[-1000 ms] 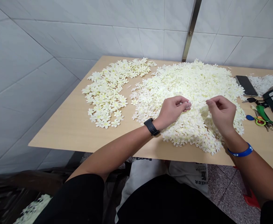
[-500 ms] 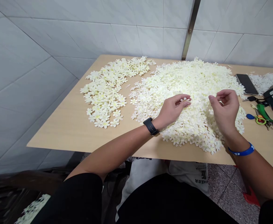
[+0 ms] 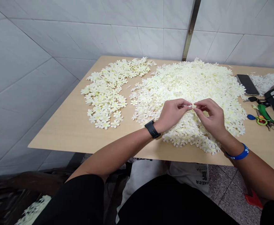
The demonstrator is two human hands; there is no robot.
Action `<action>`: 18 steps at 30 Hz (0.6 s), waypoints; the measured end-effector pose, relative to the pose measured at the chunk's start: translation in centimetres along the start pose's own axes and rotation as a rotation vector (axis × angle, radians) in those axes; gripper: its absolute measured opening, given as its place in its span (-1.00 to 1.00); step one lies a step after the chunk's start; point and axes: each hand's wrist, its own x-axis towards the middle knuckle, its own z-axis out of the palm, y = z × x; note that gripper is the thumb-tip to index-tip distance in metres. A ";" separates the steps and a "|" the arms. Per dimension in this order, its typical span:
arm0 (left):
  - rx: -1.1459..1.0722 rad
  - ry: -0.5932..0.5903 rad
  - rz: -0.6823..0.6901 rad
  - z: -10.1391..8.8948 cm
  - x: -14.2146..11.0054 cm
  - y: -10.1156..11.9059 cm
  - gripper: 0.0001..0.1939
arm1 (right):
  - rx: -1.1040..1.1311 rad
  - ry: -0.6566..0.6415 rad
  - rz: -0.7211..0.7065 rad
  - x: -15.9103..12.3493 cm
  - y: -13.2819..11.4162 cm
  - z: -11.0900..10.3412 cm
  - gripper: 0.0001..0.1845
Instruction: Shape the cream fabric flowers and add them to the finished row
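We take this for a plain, tiled workroom used for small handwork: we see white glazed wall tiles (image 3: 57,40) with a metal strip (image 3: 190,31), a speckled tile floor (image 3: 235,200), and a wood-look table (image 3: 64,137) heaped with loose cream fabric blossoms (image 3: 188,81).

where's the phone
In the head view, the black smartphone lies at the far right of the light wood table, between the big heap of cream flowers and a smaller white pile, just above the keys.
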 end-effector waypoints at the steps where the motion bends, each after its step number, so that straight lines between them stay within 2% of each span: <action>1: 0.023 -0.008 0.017 0.0 0.0 0.0 -0.90 | -0.003 0.000 -0.009 0.0 0.0 0.0 -0.91; 4: 0.045 -0.061 0.069 -0.1 -0.1 0.1 -0.89 | 0.005 -0.009 -0.016 0.0 0.0 0.0 -0.90; 9: 0.004 -0.157 0.121 0.1 -0.2 0.0 -0.76 | 0.073 0.034 0.073 -0.1 0.5 0.0 -0.93; 15: -0.136 -0.117 0.127 0.4 -0.3 -0.1 -0.59 | 0.039 -0.045 0.035 0.1 0.2 0.2 -0.97; 18: -0.084 -0.096 0.158 0.3 -0.3 0.0 -0.71 | 0.024 -0.032 -0.015 0.0 0.2 0.2 -0.93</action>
